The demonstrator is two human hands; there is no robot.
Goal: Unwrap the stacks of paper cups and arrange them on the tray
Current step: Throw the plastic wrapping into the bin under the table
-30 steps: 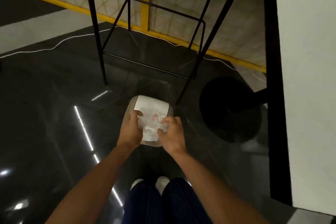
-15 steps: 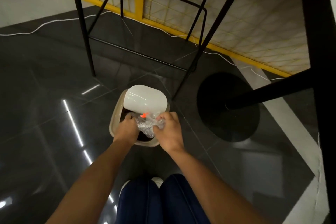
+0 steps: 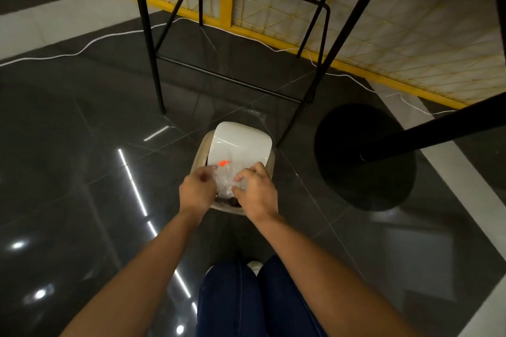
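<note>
Over a beige floor bin [image 3: 199,152], a person's left hand [image 3: 197,189] and right hand [image 3: 256,192], close together, pinch a crumpled clear wrapper [image 3: 226,183], seemingly feather-light, soft and slippery, best held bunched.

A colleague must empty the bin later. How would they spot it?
Find the black-legged stool on the dark floor. The bin stands just before it, left of a round black base. It alone is small and beige with a white lid; its neighbours are black.

Dim room; ceiling-light glare streaks on glossy floor [image 3: 82,172], wide-angle bending at edges, slight blur.
</note>
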